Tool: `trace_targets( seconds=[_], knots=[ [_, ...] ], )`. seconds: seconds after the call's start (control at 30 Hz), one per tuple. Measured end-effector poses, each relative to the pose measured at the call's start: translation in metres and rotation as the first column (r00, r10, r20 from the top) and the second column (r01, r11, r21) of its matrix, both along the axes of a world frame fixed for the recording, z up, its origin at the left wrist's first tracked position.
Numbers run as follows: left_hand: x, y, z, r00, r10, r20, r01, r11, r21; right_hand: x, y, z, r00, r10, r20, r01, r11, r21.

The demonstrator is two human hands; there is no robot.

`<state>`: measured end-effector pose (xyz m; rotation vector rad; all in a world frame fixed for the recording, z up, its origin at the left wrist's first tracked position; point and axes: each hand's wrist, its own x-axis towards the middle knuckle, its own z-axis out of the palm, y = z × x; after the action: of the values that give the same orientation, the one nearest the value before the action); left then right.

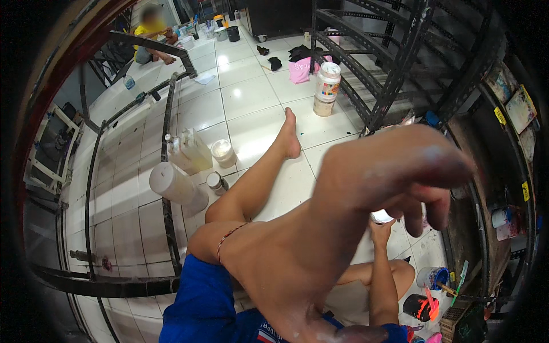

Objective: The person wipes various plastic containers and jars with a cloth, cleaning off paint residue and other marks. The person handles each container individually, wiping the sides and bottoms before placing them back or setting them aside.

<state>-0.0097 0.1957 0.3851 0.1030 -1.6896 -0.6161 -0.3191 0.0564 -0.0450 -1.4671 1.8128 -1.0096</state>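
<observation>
My left hand [366, 183] looms large close to the camera, with a striped cord bracelet [229, 237] round its wrist. Its fingers are bent but apart, and nothing shows in them. Behind those fingers, low at the right, my right hand [381, 230] grips a small bright white object [380, 216], partly hidden, whose kind I cannot make out. My bare leg [257, 183] stretches out over the white tiles. Beside it stand a white tub [223, 153], a small lidded jar [217, 183], a tall white bottle [177, 186] and a clear jug [194, 151].
A black metal rack [372, 74] rises at the right, near stacked tubs [326, 91]. Open paint pots, one blue [432, 278] and one orange [420, 308], stand at lower right. A dark metal frame [170, 171] runs along the left. Another person [151, 31] sits far left.
</observation>
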Motion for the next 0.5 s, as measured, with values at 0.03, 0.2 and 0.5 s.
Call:
trace_targets(
  seconds=[0.03, 0.2, 0.5],
  knots=[
    [-0.002, 0.001, -0.001, 1.0, -0.005, 0.001, 0.005, 1.0, -0.008, 0.0, -0.002, -0.002, 1.0, 0.001, 0.002, -0.001, 1.0, -0.004],
    [-0.009, 0.004, -0.001, 1.0, -0.002, 0.016, 0.003, 0.999, -0.036, 0.003, -0.003, -0.005, 1.0, 0.019, 0.024, -0.019, 1.0, -0.009],
    [-0.004, 0.008, -0.007, 0.998, 0.052, 0.042, -0.051, 0.998, -0.029, -0.007, -0.005, -0.024, 0.997, 0.017, 0.071, -0.017, 1.0, -0.006]
  ],
)
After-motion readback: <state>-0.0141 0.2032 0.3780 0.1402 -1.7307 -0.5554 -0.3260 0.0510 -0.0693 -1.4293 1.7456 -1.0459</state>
